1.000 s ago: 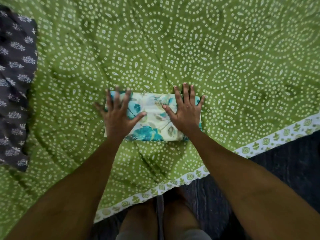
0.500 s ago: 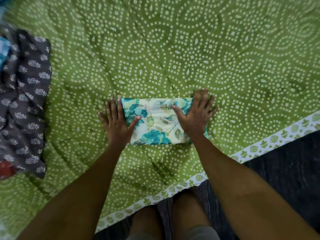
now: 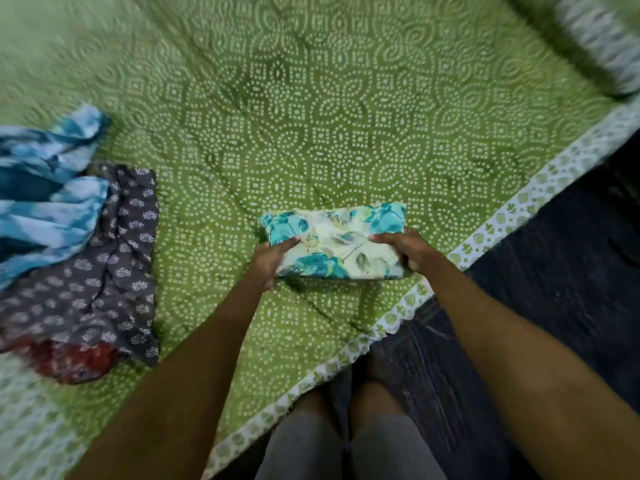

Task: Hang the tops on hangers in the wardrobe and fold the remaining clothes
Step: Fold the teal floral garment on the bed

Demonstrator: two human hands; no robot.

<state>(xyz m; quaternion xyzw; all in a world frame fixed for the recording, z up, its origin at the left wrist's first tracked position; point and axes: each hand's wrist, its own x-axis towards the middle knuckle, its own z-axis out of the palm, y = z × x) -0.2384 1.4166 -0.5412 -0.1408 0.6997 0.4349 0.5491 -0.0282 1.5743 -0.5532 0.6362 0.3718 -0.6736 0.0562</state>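
Hands grip a folded floral garment (image 3: 337, 242) at centre right of the frame, just above the green patterned bedspread (image 3: 346, 116), near its white-bordered edge. The left hand (image 3: 268, 261) holds the garment's left end, thumb on top and fingers curled underneath out of sight. The right hand (image 3: 410, 251) clamps the right end the same way, thumb lying across the top. At the left of the frame lie a dark printed garment (image 3: 104, 265), a blue and white cloth (image 3: 45, 195) overlapping its upper part, and a red cloth (image 3: 76, 362) at its lower edge. The person's knees (image 3: 346, 441) show at the bottom, over a dark floor (image 3: 554, 271).
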